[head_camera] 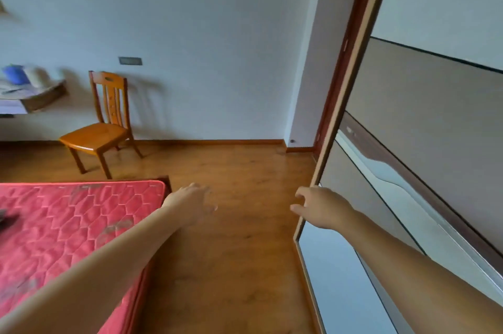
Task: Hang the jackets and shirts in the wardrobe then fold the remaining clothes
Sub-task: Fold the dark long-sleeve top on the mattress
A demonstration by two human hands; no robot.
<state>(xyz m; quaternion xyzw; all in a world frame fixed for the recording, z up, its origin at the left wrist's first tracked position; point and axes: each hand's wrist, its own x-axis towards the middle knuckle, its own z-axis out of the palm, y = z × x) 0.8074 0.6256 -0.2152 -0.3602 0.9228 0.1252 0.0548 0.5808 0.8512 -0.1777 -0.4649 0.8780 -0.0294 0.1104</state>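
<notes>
In the head view both bare arms stretch forward. The left arm crosses the near corner of the red mattress [68, 225], and the left hand [190, 201] hangs past that corner above the wooden floor [231, 238], palm down. Its fingers [209, 208] are loosely spread and slightly bent, blurred, and hold nothing.

The right arm comes in from the lower right, lying across the front of the wardrobe [435, 116], which fills the right side of the view. The right hand [324, 207] is at the door edge [340, 121], low on the panel, with the wrist nearly straight. Its fingers [300, 192] are half curled just past the edge and the thumb sits below them. Whether they grip the edge or only lie against it I cannot tell.

A dark item [6, 218] lies on the mattress at the left border, too cut off to identify. Beyond the bed a wooden chair [100, 132] stands against the wall, and a small shelf [43, 95] to the left of it carries a few blurred objects.
</notes>
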